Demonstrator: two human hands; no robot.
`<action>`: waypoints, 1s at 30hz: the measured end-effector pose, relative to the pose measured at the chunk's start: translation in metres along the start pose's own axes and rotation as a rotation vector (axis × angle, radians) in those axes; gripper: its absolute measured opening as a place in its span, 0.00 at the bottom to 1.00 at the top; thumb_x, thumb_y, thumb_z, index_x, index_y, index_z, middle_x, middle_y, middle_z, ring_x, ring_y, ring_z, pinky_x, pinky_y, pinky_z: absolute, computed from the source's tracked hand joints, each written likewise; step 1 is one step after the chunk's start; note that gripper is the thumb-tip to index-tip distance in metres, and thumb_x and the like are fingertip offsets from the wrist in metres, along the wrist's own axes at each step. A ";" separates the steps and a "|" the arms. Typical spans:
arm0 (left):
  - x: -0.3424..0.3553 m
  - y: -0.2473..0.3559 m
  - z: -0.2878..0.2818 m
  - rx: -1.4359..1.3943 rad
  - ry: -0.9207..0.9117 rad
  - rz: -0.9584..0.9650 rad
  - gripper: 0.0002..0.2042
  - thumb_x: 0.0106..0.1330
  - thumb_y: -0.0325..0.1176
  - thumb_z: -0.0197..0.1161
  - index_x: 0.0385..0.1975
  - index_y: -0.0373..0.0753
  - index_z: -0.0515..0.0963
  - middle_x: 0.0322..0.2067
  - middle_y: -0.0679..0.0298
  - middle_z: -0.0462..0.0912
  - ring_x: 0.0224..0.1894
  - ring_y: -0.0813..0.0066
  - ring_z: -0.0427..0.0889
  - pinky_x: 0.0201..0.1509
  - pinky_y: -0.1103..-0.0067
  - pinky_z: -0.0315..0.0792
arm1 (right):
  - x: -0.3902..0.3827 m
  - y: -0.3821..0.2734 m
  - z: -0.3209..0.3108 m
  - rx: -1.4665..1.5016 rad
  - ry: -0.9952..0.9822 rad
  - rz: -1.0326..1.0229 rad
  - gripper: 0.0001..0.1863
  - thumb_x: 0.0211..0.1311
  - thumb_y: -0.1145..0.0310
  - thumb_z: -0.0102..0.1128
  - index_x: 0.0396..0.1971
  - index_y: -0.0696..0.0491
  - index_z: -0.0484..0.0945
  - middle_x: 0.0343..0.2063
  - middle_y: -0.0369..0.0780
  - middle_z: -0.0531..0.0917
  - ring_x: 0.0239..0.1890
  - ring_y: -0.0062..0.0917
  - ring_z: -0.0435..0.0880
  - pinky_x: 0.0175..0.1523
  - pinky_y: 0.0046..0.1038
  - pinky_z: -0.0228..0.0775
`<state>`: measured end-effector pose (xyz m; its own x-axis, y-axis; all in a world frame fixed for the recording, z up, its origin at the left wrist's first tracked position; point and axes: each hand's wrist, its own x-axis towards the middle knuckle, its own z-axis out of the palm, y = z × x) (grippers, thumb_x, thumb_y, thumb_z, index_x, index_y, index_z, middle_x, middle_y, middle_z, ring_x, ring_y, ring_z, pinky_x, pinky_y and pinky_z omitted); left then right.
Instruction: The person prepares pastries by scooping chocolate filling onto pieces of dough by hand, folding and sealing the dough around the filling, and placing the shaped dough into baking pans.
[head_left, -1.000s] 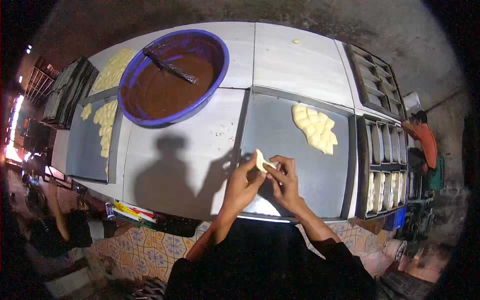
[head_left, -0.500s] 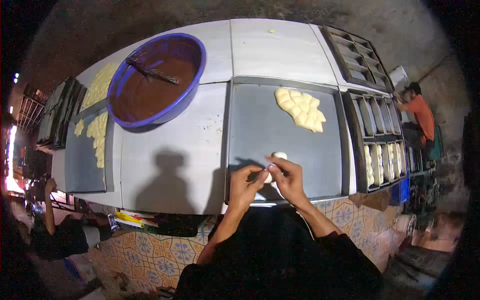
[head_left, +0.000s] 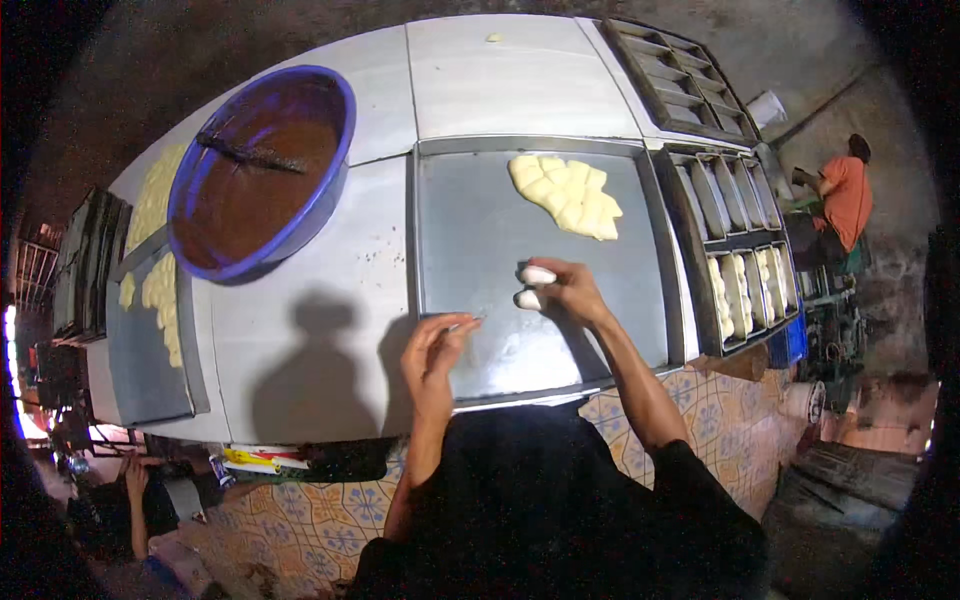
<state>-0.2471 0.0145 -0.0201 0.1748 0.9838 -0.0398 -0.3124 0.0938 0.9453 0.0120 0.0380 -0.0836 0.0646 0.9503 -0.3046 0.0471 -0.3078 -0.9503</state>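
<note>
My right hand (head_left: 572, 287) is over the middle of a grey metal tray (head_left: 470, 210), its fingers closed on a small pale dough ball (head_left: 540, 275). A second dough ball (head_left: 530, 299) sits just below it at the fingertips; I cannot tell whether it is gripped too or rests on the tray. To the left, my left hand (head_left: 432, 352) hovers over the tray's near left edge, fingers bent and thumb apart, with nothing visible in it. Farther back on the same tray lies a cluster of pale dough pieces (head_left: 568, 195) packed side by side.
A blue basin (head_left: 345, 130) of brown filling with a dark paddle stands at left. Beyond it, another tray (head_left: 135, 340) carries dough. Loaf tins (head_left: 745, 205), some holding dough, line the right side. A person in an orange shirt (head_left: 846, 200) is at far right; another person's arm (head_left: 137, 500) shows lower left.
My hands, together over the near part of the tray before, have parted. The right has moved farther over the tray with dough; the left has drawn leftward. The whole view has shifted slightly.
</note>
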 end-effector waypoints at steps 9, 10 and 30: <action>0.008 -0.014 -0.040 0.131 0.231 0.028 0.07 0.60 0.20 0.54 0.37 0.27 0.74 0.34 0.52 0.79 0.39 0.63 0.81 0.49 0.72 0.77 | -0.004 -0.019 0.008 -0.369 0.031 -0.123 0.22 0.49 0.87 0.39 0.44 0.63 0.76 0.45 0.47 0.79 0.50 0.29 0.77 0.55 0.27 0.68; 0.006 -0.012 -0.038 0.126 0.235 0.033 0.07 0.60 0.20 0.54 0.37 0.27 0.74 0.34 0.52 0.79 0.39 0.63 0.81 0.49 0.72 0.77 | 0.001 -0.028 0.001 -0.447 0.125 -0.188 0.21 0.51 0.86 0.40 0.44 0.64 0.76 0.44 0.47 0.80 0.49 0.28 0.78 0.53 0.26 0.69; 0.014 -0.014 0.006 -0.248 -0.040 -0.195 0.13 0.69 0.33 0.52 0.46 0.31 0.72 0.40 0.53 0.79 0.43 0.61 0.80 0.53 0.71 0.73 | -0.063 -0.111 -0.064 -0.239 0.688 -0.723 0.12 0.57 0.77 0.57 0.43 0.58 0.74 0.45 0.44 0.78 0.49 0.30 0.76 0.58 0.31 0.63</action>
<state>-0.2346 0.0260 -0.0316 0.2890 0.9372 -0.1952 -0.4869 0.3195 0.8130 0.0667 0.0095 0.0447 0.4963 0.7024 0.5103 0.4939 0.2550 -0.8313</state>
